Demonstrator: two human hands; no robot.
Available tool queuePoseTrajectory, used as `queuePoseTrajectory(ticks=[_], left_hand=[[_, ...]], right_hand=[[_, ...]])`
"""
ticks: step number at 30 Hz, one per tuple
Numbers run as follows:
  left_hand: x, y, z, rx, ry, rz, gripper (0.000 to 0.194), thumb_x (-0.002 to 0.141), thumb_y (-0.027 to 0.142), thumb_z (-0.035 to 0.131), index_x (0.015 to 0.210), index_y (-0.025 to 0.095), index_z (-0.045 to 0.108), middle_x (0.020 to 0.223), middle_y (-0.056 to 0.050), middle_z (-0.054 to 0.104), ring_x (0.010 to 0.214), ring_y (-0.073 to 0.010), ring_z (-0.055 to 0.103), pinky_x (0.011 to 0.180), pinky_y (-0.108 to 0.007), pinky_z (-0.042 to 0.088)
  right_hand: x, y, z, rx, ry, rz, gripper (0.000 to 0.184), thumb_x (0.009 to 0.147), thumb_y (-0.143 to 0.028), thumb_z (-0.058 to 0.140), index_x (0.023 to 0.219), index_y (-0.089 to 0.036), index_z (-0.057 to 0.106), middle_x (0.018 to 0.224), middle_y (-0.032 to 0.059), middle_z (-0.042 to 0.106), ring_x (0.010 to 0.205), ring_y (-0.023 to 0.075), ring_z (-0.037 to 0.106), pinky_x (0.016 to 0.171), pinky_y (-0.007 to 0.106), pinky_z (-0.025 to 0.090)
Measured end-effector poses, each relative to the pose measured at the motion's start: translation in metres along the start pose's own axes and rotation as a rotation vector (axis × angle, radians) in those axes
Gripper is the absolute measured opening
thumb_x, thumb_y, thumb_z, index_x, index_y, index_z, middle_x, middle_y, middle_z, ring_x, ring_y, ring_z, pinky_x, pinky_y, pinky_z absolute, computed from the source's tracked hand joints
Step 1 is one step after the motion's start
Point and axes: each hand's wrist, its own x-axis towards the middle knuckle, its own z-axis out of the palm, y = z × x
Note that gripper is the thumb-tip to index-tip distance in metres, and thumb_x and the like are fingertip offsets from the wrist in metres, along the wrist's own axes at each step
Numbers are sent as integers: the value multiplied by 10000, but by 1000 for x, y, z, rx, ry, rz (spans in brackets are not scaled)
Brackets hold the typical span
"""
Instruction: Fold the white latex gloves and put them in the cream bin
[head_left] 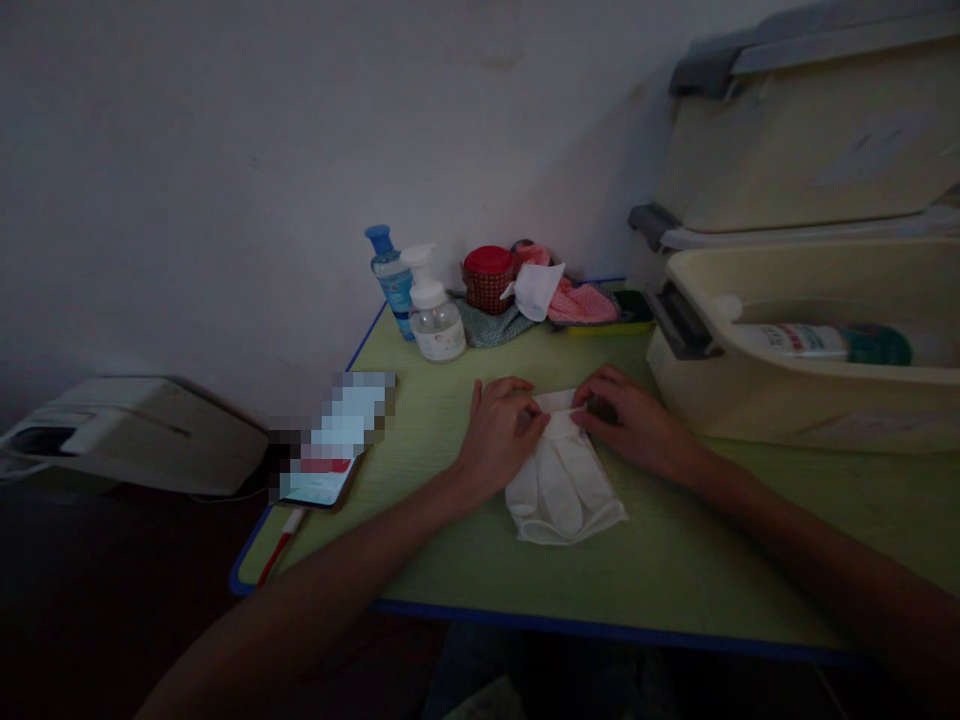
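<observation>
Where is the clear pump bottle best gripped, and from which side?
Best taken around its rounded body, with the pump bottle approached from the front, the person's side. It stands upright with that side unobstructed. The blue-capped bottle crowds its left, and the pump head would probably press down or turn if grabbed.

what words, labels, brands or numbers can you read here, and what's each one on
None is clear enough to quote.
Blue bottle: label too small and dim.
Pump bottle: printed label, too small.
Green-and-white container in the open bin: reddish lettering, too blurred.
Phone: screen mostly pixelated, the rest unreadable.
Folded white item in the hands: no lettering I can make out.
</observation>
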Motion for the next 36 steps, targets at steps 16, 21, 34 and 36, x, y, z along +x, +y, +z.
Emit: queuePoseTrajectory(ticks=[16,21,34,36], left_hand=[[2,-6,-1,28,16,28,156,707,133,656,851,181,622,1096,-66,591,1088,-208,527,1024,-455,300],[6,-10,-1,55,-22,25,172,699,170,666,863,194,619,1069,-49,601,1068,-202,535,1002,-420,331],[49,2,-29,315,-476,86,496,668,331,696,1088,137,516,1023,-86,600,889,-209,576,748,-299,439],[60,3,-30,310,-547,90,493,629,351,718,1033,134,537,958,-64,613,820,-185,573,670,-252,418]], right_hand=[[-1,1,2,-44,44,-32,76,718,-123,597,767,-172,564,788,20,491,669,120,495,592,233,398],[-1,-5,2,-52,44,-157,111,722,-60,552,701,-168,537,763,24,509,696,127,511,611,232,403],[-4,-11,0,-76,0,-247,120,776,-84,463,713,-156,535,756,57,538,698,154,521,622,267,418],[-4,-11,-1,-87,-4,-242,128,783,-91,453,711,-156,536,752,57,540,694,153,521,620,269,421]])
